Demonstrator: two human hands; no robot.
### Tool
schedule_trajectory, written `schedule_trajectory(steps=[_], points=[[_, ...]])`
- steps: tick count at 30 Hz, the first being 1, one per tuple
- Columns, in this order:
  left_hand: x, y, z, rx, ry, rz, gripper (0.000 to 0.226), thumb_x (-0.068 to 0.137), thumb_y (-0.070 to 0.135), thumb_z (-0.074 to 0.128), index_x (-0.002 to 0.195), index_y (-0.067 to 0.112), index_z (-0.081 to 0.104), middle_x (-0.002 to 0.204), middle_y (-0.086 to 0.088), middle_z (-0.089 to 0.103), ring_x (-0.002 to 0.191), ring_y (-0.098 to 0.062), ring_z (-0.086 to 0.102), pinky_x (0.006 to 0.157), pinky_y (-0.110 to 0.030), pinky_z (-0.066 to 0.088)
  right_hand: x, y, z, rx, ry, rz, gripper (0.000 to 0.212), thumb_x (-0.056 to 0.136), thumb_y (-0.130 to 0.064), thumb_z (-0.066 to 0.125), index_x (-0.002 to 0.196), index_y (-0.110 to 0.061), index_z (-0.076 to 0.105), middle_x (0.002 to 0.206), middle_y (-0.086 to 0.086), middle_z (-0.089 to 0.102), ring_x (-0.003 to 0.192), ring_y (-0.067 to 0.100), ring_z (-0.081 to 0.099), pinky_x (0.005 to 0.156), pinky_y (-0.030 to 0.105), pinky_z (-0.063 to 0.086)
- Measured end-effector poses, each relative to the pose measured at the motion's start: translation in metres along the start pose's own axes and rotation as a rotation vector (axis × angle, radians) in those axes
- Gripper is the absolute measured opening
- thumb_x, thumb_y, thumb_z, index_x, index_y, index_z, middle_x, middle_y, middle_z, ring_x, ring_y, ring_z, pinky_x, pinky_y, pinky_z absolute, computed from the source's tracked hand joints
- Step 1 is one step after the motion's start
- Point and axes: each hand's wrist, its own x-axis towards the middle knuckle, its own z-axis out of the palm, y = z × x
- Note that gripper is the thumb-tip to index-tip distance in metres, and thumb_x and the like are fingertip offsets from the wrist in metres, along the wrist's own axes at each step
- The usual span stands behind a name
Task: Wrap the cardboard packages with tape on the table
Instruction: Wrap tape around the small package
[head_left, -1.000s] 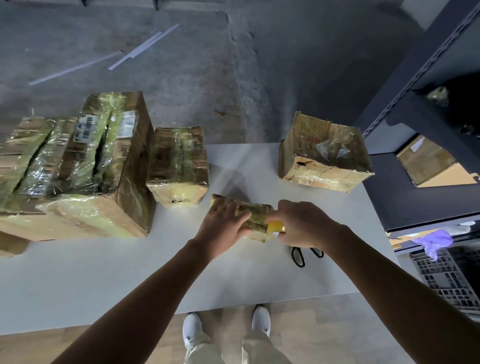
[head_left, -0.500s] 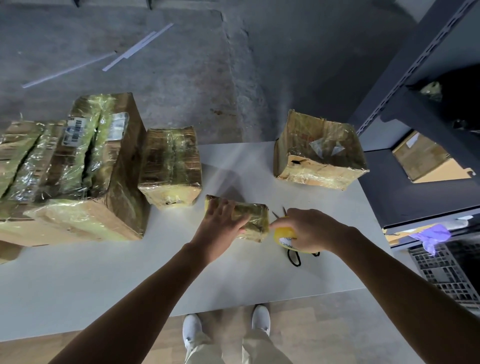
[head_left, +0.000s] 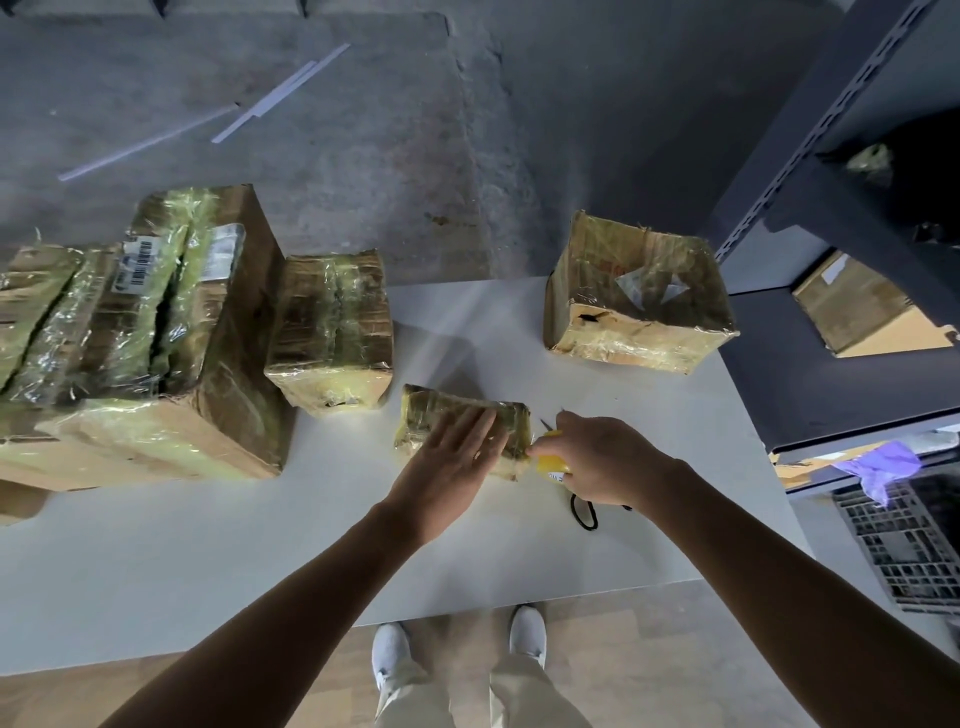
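**A:** Which package is being worked on at this moment?

**B:** It is the small package. It lies flat on the white table, and the sides I can see are already shiny with tape.

**A:** What does the left hand do?

**B:** The left hand lies flat on top of the small package. Its fingers are straight, so it presses and does not grip. I think this is to stop the package sliding and to smooth the tape down.

**A:** And the right hand?

**B:** The right hand is just to the right of the small package. Its fingers are curled round a yellow tape roll, which is at the package's right end. Held so close, I suppose, the tape would be short and tight. I cannot tell whether a strip runs between them.

**A:** How can the tape be cut?

**B:** There are black-handled scissors to the right of the small package, partly under the right hand. That is probably for easy reach.

**A:** And the other boxes?

**B:** A medium taped package stands just behind and left of the small package. A large taped package is further left. A taped box is behind and to the right, well apart. They look finished to me and put aside, away from the hands.
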Motion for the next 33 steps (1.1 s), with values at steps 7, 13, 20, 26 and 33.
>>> schedule_trajectory(steps=[7, 13, 20, 26, 33], points=[[0.001, 0.008, -0.003, 0.044, -0.024, -0.014, 0.048, 0.084, 0.032, 0.063, 0.127, 0.01, 0.061, 0.133, -0.017, 0.057, 0.123, -0.032, 0.048, 0.097, -0.05, 0.046, -0.002, 0.003, 0.005, 0.045, 0.007, -0.027, 0.047, 0.093, -0.022, 0.055, 0.137, -0.036, 0.049, 0.113, 0.006, 0.051, 0.097, 0.026, 0.06, 0.08, 0.028, 0.045], [0.04, -0.004, -0.009, 0.032, -0.35, -0.078, 0.116, 0.058, 0.068, 0.074, 0.148, 0.02, 0.018, 0.152, -0.019, 0.028, 0.138, -0.038, 0.032, 0.107, -0.067, 0.024, -0.002, 0.008, 0.01, 0.071, 0.036, -0.076, 0.046, 0.094, -0.024, 0.053, 0.137, -0.038, 0.048, 0.112, 0.005, 0.05, 0.099, 0.024, 0.058, 0.081, 0.029, 0.043], [0.04, -0.005, -0.009, -0.166, -0.085, -0.138, 0.096, 0.057, 0.05, 0.082, 0.137, 0.023, 0.036, 0.106, -0.007, 0.06, 0.091, -0.031, 0.062, 0.084, -0.05, 0.047, -0.014, 0.021, 0.01, 0.223, 0.172, -0.123, 0.049, 0.086, -0.027, 0.07, 0.131, -0.038, 0.056, 0.103, 0.002, 0.053, 0.085, 0.021, 0.059, 0.067, 0.022, 0.04], [0.019, -0.015, -0.037, -0.561, -0.059, -0.407, 0.081, 0.076, 0.059, 0.059, 0.145, 0.045, 0.019, 0.124, 0.001, 0.044, 0.115, -0.021, 0.046, 0.103, -0.043, 0.037, -0.009, 0.024, -0.034, 0.345, 0.389, -0.208, 0.063, 0.081, -0.025, 0.074, 0.132, -0.04, 0.04, 0.114, -0.002, 0.052, 0.095, 0.013, 0.053, 0.07, 0.025, 0.049], [-0.013, -0.025, -0.049, -0.877, 0.09, -0.62, 0.068, 0.072, 0.047, 0.07, 0.131, 0.053, 0.035, 0.122, 0.009, 0.039, 0.114, -0.011, 0.047, 0.103, -0.036, 0.043, 0.0, 0.023, -0.051, 0.222, 0.294, -0.228, 0.047, 0.084, -0.033, 0.062, 0.129, -0.039, 0.05, 0.102, -0.003, 0.048, 0.082, 0.019, 0.057, 0.062, 0.03, 0.049]])
